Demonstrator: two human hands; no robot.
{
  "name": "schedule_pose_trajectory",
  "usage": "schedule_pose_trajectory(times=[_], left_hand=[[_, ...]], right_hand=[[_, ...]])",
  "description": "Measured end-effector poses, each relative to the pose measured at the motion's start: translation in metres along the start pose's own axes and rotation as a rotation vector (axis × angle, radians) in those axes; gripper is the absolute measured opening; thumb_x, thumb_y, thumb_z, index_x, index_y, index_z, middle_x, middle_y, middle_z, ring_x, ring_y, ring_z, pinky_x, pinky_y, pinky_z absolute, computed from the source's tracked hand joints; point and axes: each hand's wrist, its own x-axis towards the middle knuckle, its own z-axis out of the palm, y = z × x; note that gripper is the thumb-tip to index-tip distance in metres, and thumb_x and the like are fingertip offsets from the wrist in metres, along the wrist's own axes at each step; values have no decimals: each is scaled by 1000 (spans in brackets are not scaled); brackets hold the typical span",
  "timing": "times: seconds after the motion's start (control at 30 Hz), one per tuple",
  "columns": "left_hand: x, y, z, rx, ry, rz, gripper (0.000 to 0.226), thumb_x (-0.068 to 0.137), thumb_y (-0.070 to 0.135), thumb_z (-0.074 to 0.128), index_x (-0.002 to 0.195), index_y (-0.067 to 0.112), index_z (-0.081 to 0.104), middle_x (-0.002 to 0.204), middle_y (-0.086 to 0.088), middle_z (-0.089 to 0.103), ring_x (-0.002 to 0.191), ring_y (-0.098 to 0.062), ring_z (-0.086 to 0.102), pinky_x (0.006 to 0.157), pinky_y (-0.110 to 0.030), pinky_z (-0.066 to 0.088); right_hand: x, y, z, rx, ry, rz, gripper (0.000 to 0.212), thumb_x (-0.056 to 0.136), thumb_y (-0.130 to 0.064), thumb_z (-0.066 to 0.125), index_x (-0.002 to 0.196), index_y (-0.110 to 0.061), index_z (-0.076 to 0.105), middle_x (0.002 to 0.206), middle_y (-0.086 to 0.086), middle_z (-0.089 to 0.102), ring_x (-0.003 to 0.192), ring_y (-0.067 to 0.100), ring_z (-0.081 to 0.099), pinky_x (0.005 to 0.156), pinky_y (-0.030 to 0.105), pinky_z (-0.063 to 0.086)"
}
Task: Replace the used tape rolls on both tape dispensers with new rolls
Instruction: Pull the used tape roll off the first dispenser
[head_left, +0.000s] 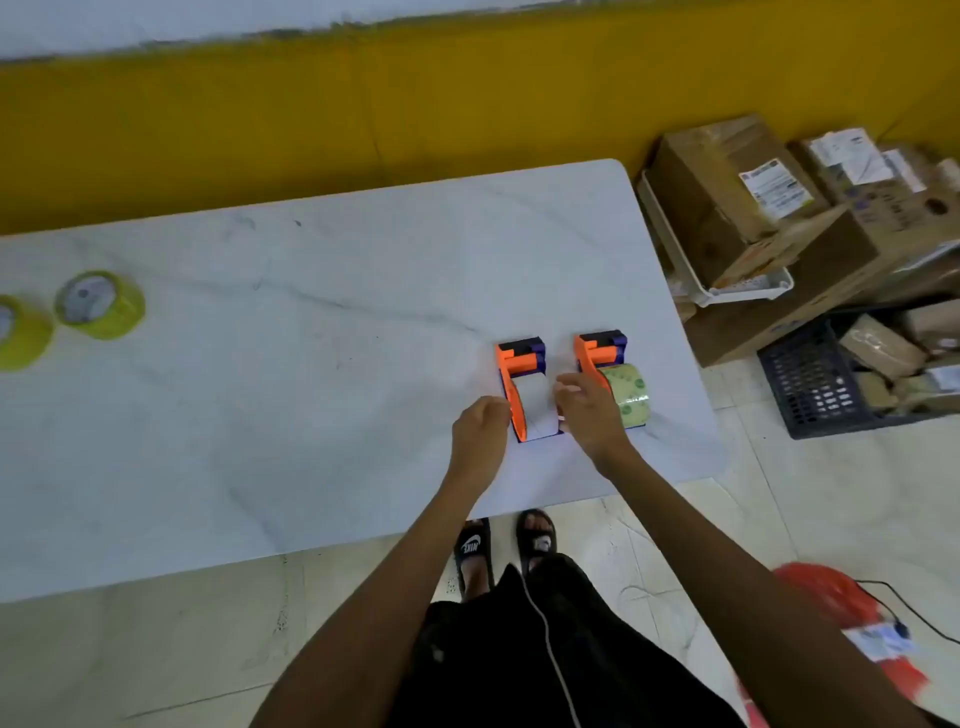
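A person in black clothes and black sandals (474, 551) stands at the near edge of a white marble-look table (291, 395), both bare arms reaching forward. The left hand (480, 434) is curled, its fingers pressed against the orange side plate of the left tape dispenser (524, 387); the right hand (589, 413), fingers bent, grips that dispenser's right side by the pale, nearly spent roll (535, 405). Just beside it sits the right tape dispenser (602, 353), carrying a greenish roll (631, 397). Both dispensers lie parallel, long axes running away from the person, orange-and-purple heads pointing toward the far yellow wall (363, 114). Well apart, at the table's left edge, two yellow-green new rolls (101, 306) lie flat side by side. On the floor right, a dark crate (810, 389) holds brown parcels; a white tray (743, 293) holds cardboard boxes (727, 202)
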Motion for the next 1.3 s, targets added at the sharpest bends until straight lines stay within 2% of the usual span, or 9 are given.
schedule_pose_trajectory(times=[0.13,0.2,0.3,0.43,0.7,0.83,1.0,1.13,1.3], left_hand=[[4,-2,11,78,-16,-44,32,93,21,39,93,-4,60,90,-20,60,81,-27,55,73,-32,42],[4,-3,16,63,-39,-100,22,90,22,40,84,6,55,87,-14,54,82,-24,51,74,-32,40],[5,1,20,10,-25,-150,11,90,23,45,85,16,52,90,-9,53,86,-21,52,77,-32,42],[4,8,24,-57,1,-196,16,91,25,44,87,14,56,94,-12,58,87,-21,54,78,-32,44],[4,24,28,-164,91,-198,22,94,31,42,86,15,56,87,-10,57,82,-24,54,76,-34,44],[7,29,25,-215,83,-180,25,100,26,42,82,18,59,86,-6,65,80,-23,63,73,-28,51],[10,29,23,-219,96,-165,27,101,26,42,80,23,59,82,0,66,71,-15,64,65,-20,51],[11,29,23,-225,111,-192,25,100,25,43,82,20,60,84,-2,67,73,-16,65,67,-21,51],[9,30,26,-227,109,-213,23,97,24,45,86,10,60,88,-12,66,81,-24,64,79,-32,54]], right_hand=[[7,0,-1,10,-68,49,30,90,-30,48,114,-18,63,108,2,64,105,26,62,94,50,54],[10,-1,-3,4,-96,43,27,93,-25,48,114,-15,62,111,5,64,105,28,62,92,50,56],[11,-2,-8,-8,-123,12,26,96,-23,48,116,-12,62,108,4,62,102,27,62,91,49,56],[14,-2,-10,-4,-148,-23,24,96,-22,51,116,-13,62,100,-1,60,85,15,59,88,40,56],[18,-5,-19,88,-225,-16,21,90,-18,62,111,-15,65,106,10,70,95,24,67,76,28,57],[21,-17,-21,118,-220,-20,14,92,-16,62,105,-15,65,107,10,70,96,24,66,67,19,52],[21,-21,-21,107,-214,-37,17,92,-14,62,109,-11,65,98,5,68,83,12,64,55,7,47],[21,-20,-21,51,-187,-50,25,91,-18,63,114,-9,65,101,2,67,92,19,65,67,14,50],[22,-17,-27,13,-114,-87,24,88,-18,67,111,-9,68,94,2,67,82,14,63,65,14,48]])
